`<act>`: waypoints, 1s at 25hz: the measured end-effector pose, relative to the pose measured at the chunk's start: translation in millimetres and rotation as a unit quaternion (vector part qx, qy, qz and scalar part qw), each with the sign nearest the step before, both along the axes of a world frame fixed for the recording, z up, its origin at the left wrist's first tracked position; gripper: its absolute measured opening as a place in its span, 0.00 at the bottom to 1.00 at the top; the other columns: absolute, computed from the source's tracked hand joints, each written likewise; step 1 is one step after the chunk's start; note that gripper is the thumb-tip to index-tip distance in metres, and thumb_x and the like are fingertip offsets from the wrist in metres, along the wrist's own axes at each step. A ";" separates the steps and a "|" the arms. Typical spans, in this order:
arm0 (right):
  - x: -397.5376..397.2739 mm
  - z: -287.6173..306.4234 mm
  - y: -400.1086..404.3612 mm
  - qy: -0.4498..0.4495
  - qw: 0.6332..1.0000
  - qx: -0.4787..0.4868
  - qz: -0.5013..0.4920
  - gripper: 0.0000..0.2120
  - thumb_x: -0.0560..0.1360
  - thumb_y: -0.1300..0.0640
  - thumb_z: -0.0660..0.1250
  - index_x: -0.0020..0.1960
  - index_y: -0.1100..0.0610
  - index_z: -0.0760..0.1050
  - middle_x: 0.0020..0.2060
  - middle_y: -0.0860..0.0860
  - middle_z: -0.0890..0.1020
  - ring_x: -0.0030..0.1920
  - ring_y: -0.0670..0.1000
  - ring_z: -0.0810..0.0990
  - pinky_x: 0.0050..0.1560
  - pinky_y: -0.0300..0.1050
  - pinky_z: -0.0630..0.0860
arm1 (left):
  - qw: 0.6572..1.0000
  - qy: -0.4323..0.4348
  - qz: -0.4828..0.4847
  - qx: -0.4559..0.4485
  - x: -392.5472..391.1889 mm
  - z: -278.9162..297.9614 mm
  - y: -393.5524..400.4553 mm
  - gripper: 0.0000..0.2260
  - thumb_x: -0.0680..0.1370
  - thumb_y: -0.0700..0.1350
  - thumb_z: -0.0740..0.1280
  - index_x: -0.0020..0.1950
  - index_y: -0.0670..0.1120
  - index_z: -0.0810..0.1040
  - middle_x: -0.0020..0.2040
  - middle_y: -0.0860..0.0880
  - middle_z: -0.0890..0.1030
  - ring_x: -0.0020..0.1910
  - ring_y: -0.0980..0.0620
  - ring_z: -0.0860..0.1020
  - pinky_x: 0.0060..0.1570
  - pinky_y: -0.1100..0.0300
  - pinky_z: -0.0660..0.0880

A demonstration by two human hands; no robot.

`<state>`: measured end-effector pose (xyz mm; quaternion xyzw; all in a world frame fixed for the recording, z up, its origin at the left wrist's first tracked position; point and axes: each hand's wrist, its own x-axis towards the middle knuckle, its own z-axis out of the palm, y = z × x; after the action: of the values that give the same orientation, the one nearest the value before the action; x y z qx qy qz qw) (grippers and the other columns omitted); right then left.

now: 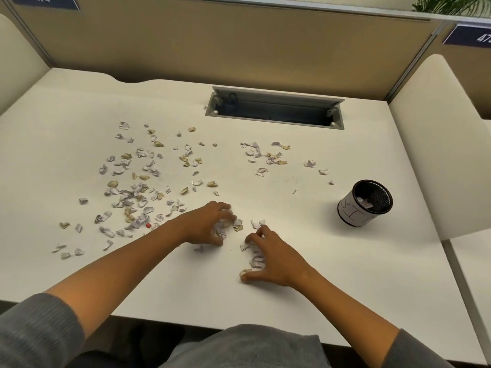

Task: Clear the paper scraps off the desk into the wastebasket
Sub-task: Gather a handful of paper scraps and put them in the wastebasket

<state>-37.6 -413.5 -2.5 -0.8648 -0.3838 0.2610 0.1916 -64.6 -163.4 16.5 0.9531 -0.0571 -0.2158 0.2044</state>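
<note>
Both hands curl over paper scraps on the surface: the left hand clutches a bunch, the right hand rakes a few. More scraps lie toward ten o'clock, and the wastebasket stands at two o'clock.

White and tan paper scraps lie left of the left hand on a cream desk; one red bit. Right of the right hand, a black mesh wastebasket wrapped in white paper. Grey sleeves.

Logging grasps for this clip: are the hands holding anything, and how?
Left hand curls its fingertips round a clump of paper scraps on the desk. Right hand rakes scraps under bent fingers. Neither has lifted anything.
</note>
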 end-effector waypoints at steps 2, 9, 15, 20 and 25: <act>0.4 -1.9 4.7 0.011 1.000 0.019 0.013 0.25 0.69 0.38 0.72 0.61 0.45 0.70 0.59 0.45 0.67 0.60 0.48 0.72 0.52 0.49 0.77 | 1.000 -0.016 0.015 -0.018 0.1 -2.1 -1.7 0.25 0.73 0.46 0.72 0.70 0.53 0.72 0.70 0.52 0.67 0.68 0.53 0.66 0.61 0.63 0.66; 12.2 -0.1 10.1 0.016 0.999 0.037 0.017 0.07 0.77 0.56 0.66 0.54 0.53 0.79 0.51 0.49 0.76 0.47 0.51 0.76 0.48 0.44 0.74 | 0.995 -0.066 0.070 -0.021 -3.8 -8.7 -2.0 0.09 0.74 0.38 0.70 0.53 0.46 0.85 0.52 0.49 0.81 0.48 0.54 0.78 0.50 0.59 0.76; 34.7 17.2 6.1 0.109 0.977 0.108 -0.144 0.04 0.73 0.57 0.72 0.45 0.49 0.83 0.42 0.44 0.84 0.41 0.46 0.79 0.43 0.35 0.73 | 0.917 -0.058 0.315 -0.237 -10.5 -12.3 -3.6 0.05 0.67 0.38 0.77 0.39 0.48 0.87 0.37 0.52 0.86 0.39 0.58 0.83 0.42 0.65 0.80; 53.5 39.1 12.8 0.214 0.928 0.209 -0.224 0.02 0.72 0.58 0.74 0.45 0.52 0.84 0.39 0.49 0.86 0.40 0.46 0.86 0.44 0.31 0.77 | 0.608 0.031 0.504 -0.613 -5.1 -7.6 -14.9 0.08 0.72 0.28 0.68 0.43 0.40 0.80 0.40 0.44 0.83 0.42 0.49 0.82 0.42 0.63 0.80; 60.8 55.7 34.5 0.268 0.900 0.252 -0.234 0.05 0.73 0.63 0.73 0.49 0.58 0.84 0.45 0.58 0.85 0.45 0.53 0.87 0.53 0.44 0.82 | 0.336 0.049 0.565 -0.752 3.1 -4.1 -27.9 0.10 0.71 0.30 0.55 0.44 0.40 0.72 0.40 0.42 0.72 0.33 0.49 0.72 0.31 0.61 0.72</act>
<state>23.3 -379.0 53.3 -0.7496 -0.1573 0.3255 0.5545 -61.5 -191.3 12.4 0.1880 0.3668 0.0389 0.9103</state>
